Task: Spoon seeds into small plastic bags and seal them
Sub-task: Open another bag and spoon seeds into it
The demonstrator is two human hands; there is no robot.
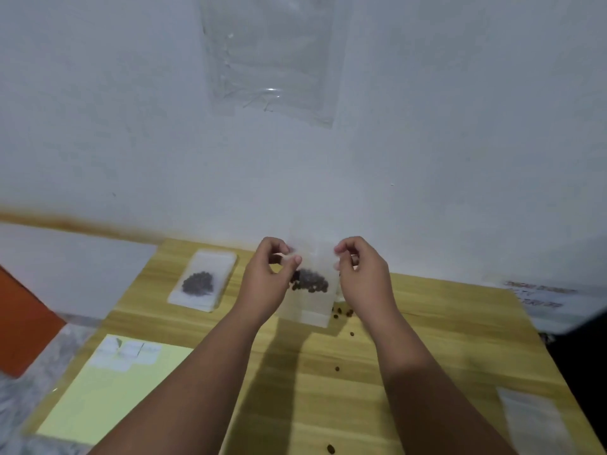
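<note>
Bag (308, 307) held upright over the desk (427, 339), seeds (312, 284) pooled low inside. Left grip (269, 277) and right grip (361, 277) each pinch a top corner. Risk: seal pressed unevenly leaves a gap, and a tilt spills seeds among the strays (343, 312).

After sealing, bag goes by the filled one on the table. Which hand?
Left, probably. The left hand pinches the bag at its top, and the other filled bag lies to its left; the right hand would cross over.

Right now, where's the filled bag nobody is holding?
Head view: the bag lies far left on the table, left of the left hand, beyond the yellow sheet.
</note>
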